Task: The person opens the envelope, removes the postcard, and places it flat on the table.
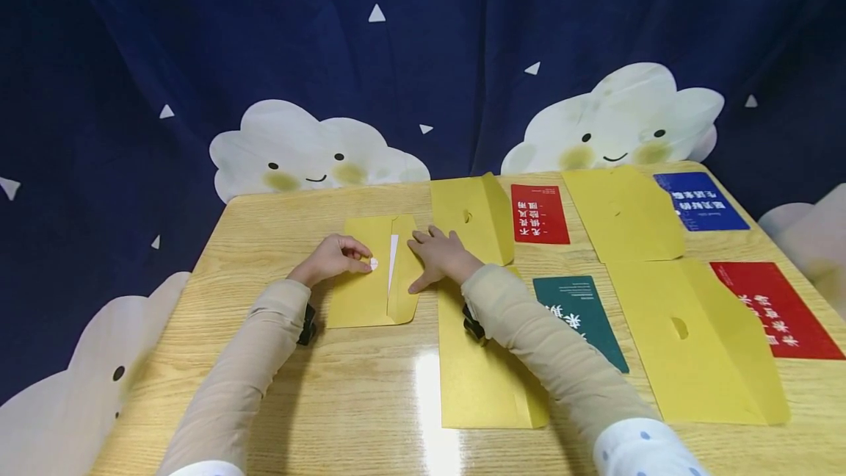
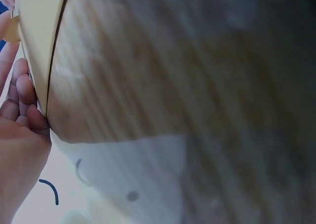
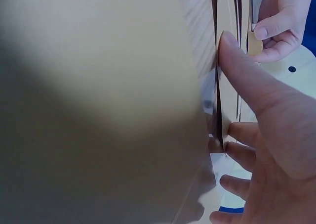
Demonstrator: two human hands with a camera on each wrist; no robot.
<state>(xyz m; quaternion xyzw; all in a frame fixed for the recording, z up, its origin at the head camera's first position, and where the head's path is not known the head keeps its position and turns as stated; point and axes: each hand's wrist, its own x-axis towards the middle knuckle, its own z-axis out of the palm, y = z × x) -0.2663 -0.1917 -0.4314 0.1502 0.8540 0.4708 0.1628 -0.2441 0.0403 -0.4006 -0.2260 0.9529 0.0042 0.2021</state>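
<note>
A yellow paper envelope (image 1: 353, 296) lies on the table in front of both hands, its flap (image 1: 406, 278) on the right side. Through a slit by the flap, white paper (image 1: 393, 259) shows. My left hand (image 1: 333, 257) pinches a small half-round tab (image 3: 255, 45) on the envelope between thumb and fingers, beside a white cut-out (image 1: 374, 264). Spread over the flap's right edge is my right hand (image 1: 444, 254); its thumb and fingers touch the flap and curl round nothing. The left wrist view catches only part of the left hand (image 2: 22, 115) and the envelope's edge.
Under the right forearm lies another yellow envelope (image 1: 476, 388), with one more (image 1: 459, 204) behind it. Further right are two envelopes (image 1: 617, 211) with a green card (image 1: 581, 314), red cards (image 1: 538, 215) and a blue card (image 1: 703, 200). A dark curtain (image 1: 429, 35) hangs behind the table.
</note>
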